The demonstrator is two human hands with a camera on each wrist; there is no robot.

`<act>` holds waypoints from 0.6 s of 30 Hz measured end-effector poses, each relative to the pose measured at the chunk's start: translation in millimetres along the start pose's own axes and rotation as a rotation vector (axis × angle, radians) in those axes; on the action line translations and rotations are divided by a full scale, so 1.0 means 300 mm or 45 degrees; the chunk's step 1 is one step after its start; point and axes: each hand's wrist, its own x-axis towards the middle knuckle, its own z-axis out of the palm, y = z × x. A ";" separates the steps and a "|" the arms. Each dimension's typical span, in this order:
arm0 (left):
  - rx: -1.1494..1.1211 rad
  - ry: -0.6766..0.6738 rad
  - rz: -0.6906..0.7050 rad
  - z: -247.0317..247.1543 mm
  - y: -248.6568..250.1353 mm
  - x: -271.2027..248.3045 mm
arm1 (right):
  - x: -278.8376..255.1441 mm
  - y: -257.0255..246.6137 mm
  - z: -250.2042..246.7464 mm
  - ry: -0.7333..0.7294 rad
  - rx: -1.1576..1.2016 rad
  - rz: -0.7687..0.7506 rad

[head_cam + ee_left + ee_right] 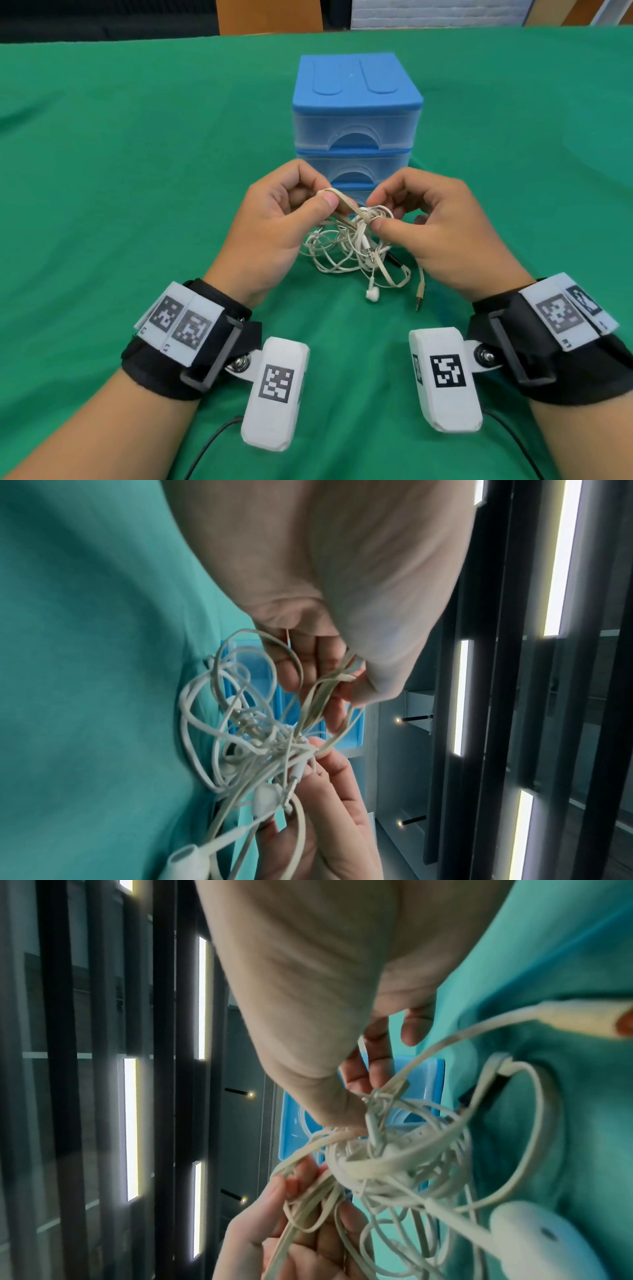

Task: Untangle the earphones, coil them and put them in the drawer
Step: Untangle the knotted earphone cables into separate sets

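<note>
A tangle of white and cream earphone cables (352, 245) hangs between both hands just above the green table, in front of the blue drawer unit (356, 102). My left hand (291, 209) pinches a flat cream cable loop (337, 197) between thumb and fingers. At the knot (371, 216), my right hand (404, 219) pinches the bundle with thumb and forefinger. A white earbud (372, 294) and a jack plug (419, 298) dangle down to the cloth. The left wrist view shows the tangle (260, 737) close up, as does the right wrist view, earphone tangle (394, 1156). All drawers look closed.
The green tablecloth (137, 171) covers the whole table. The three-drawer unit stands just behind my hands. A wooden chair back (269, 15) is beyond the far edge. Black cables from the wrist cameras (212, 442) trail near the front edge.
</note>
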 end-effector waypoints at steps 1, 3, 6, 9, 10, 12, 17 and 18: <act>-0.005 0.015 -0.003 -0.001 -0.001 0.001 | -0.001 0.000 0.000 -0.011 0.052 0.002; -0.013 0.029 0.000 -0.002 -0.008 0.004 | -0.001 0.001 -0.002 -0.010 0.093 0.001; 0.015 0.024 -0.013 -0.004 -0.013 0.003 | -0.002 -0.001 -0.003 0.026 0.064 -0.025; 0.018 -0.012 -0.081 -0.006 -0.003 -0.004 | -0.004 -0.005 -0.005 0.041 0.079 -0.041; -0.013 -0.031 -0.121 -0.008 0.000 -0.005 | -0.004 -0.005 -0.005 0.046 0.079 -0.044; -0.090 -0.079 -0.204 -0.011 0.003 -0.007 | -0.003 -0.005 -0.005 0.063 0.063 -0.055; 0.008 -0.126 -0.226 0.005 -0.007 -0.004 | -0.005 -0.016 -0.003 0.069 0.031 -0.091; 0.035 -0.142 -0.217 0.004 -0.009 -0.005 | -0.006 -0.018 -0.003 0.066 0.030 -0.094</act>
